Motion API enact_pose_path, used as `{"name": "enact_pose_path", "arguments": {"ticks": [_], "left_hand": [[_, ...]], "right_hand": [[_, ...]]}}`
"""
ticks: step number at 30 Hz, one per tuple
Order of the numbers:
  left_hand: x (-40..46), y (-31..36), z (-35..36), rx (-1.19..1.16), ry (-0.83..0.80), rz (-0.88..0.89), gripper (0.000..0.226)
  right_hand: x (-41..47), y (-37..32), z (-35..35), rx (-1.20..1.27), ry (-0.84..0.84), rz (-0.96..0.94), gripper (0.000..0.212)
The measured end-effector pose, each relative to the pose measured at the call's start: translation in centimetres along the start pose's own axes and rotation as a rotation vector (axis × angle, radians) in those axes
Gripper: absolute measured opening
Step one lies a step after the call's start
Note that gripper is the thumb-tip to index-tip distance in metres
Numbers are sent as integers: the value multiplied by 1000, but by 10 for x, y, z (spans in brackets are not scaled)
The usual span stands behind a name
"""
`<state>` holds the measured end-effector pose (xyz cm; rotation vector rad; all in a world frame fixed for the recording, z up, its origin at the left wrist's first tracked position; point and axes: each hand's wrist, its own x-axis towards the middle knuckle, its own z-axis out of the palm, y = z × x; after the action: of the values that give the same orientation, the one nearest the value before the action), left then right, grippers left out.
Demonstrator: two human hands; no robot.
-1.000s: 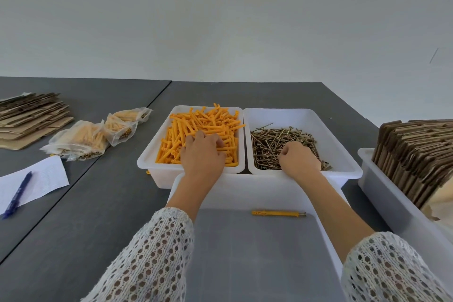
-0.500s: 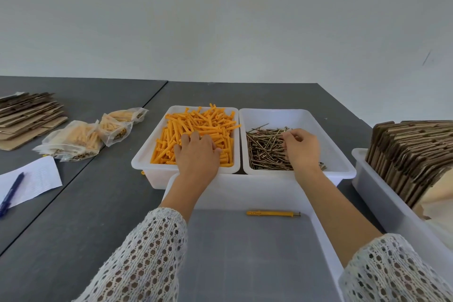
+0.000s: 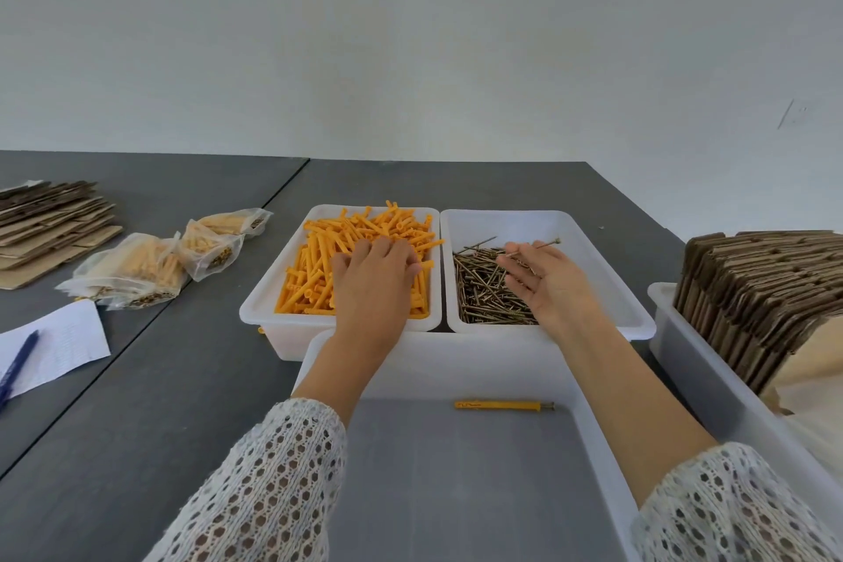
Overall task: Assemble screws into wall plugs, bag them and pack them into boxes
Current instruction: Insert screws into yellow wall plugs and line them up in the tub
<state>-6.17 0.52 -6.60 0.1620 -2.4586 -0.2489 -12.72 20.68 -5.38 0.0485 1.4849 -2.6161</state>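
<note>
Soft, even daylight all round, nothing harsh. The wall (image 3: 410,37) is a flat pale grey with no glare. Only faint shadows sit under the bins (image 3: 283,333). Focus is crisp in the middle, the sleeves (image 3: 273,479) slightly soft. Wide-angle bending stretches the table (image 3: 137,379) edges outward at the corners.

Orange wall plugs (image 3: 346,251), brassy screws (image 3: 483,292), white bins (image 3: 593,242) (translucent), grey table (image 3: 182,379), white lace-pattern sleeves (image 3: 273,484).
</note>
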Motion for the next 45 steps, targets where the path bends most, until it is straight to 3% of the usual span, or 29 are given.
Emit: {"name": "enact_pose_path", "arguments": {"ticks": [2,5,13,19,25,33,36,40,43,45], "left_hand": [[-2,5,-1,-77,62,110,12],[-4,13,-1,-110,120,189,6],[-6,19,-2,-117,76,220,7],[-7,21,0,-163,-30,188,8],[-7,22,1,-155,-87,164,9],[-6,19,1,-136,-79,155,11],[-6,21,1,-135,-73,178,9],[-9,24,2,-152,-77,204,11],[-12,29,2,-231,-45,181,13],[-11,33,0,-321,-9,161,13]], "right_hand": [[-2,3,5,-138,-36,-42,3],[-6,8,9,-301,-28,-82,16],[-8,10,18,-282,77,-78,52],[-8,9,21,-287,157,-51,49],[-13,12,16,-341,5,-119,34],[-13,13,16,-313,79,-140,32],[-16,12,18,-368,-6,-134,30],[-21,12,21,-629,-223,-188,31],[-21,17,26,-826,-324,-215,49],[-16,17,27,-744,-268,-145,63]]}}
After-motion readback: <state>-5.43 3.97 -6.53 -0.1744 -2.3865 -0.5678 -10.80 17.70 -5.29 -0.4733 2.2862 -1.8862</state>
